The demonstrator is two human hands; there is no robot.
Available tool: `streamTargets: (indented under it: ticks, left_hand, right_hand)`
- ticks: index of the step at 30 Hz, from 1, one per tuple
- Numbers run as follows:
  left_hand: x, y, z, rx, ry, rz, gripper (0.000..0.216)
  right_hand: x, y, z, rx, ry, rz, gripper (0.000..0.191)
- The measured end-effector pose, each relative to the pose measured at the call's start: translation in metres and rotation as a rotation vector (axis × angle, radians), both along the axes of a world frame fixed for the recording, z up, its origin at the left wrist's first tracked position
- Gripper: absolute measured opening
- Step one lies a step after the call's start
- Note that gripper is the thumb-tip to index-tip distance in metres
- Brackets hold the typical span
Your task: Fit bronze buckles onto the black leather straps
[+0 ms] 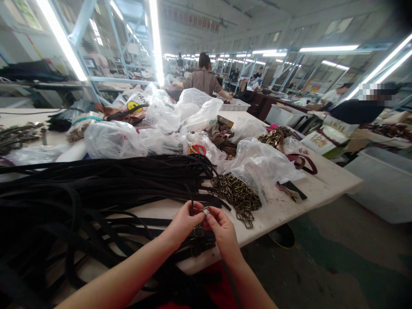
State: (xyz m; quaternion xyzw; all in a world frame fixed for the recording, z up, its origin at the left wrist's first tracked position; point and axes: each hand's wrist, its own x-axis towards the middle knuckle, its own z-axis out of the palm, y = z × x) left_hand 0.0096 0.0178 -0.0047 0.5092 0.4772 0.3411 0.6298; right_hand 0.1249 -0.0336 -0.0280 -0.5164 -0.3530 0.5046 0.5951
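Observation:
My left hand pinches a black strap at the near edge of the white table. Close against it, my right hand pinches a small brass buckle at the strap's end. A second brass buckle hangs on the strap just below my fingers. A heap of loose brass buckles lies on the table just beyond my right hand. A big pile of black straps spreads across the table to the left.
Several clear plastic bags of hardware and red-handled scissors lie further back. A white bin stands on the floor at right. People work at benches behind, one in a brown top.

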Motion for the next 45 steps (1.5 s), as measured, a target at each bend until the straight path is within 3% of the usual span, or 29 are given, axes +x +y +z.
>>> streamTargets:
  ticks: [4, 8, 16, 23, 35, 40, 45]
  left_hand:
    - [0.005, 0.003, -0.011, 0.116, 0.065, -0.091, 0.019]
    - [0.008, 0.005, -0.011, 0.158, 0.131, -0.139, 0.022]
    - [0.004, 0.008, 0.010, 0.200, 0.244, -0.237, 0.046]
    - [0.010, 0.007, 0.022, 0.172, 0.212, -0.290, 0.042]
    - [0.009, 0.008, 0.023, 0.090, 0.173, -0.210, 0.027]
    - [0.006, 0.009, 0.019, 0.083, 0.121, -0.395, 0.029]
    - [0.005, 0.008, 0.020, 0.221, 0.153, -0.519, 0.025]
  right_hand:
    - [0.003, 0.000, -0.004, -0.047, 0.101, -0.065, 0.029]
    - [0.010, -0.002, -0.005, -0.088, 0.195, -0.021, 0.028]
    - [0.032, 0.002, 0.006, -0.168, 0.587, -0.155, 0.028]
    - [0.044, -0.007, 0.026, -0.169, 0.879, -0.059, 0.021]
    - [0.043, -0.011, 0.021, -0.202, 0.922, -0.019, 0.019]
    - [0.041, -0.013, 0.016, -0.230, 0.903, 0.030, 0.021]
    - [0.031, -0.017, 0.010, -0.293, 0.887, 0.084, 0.027]
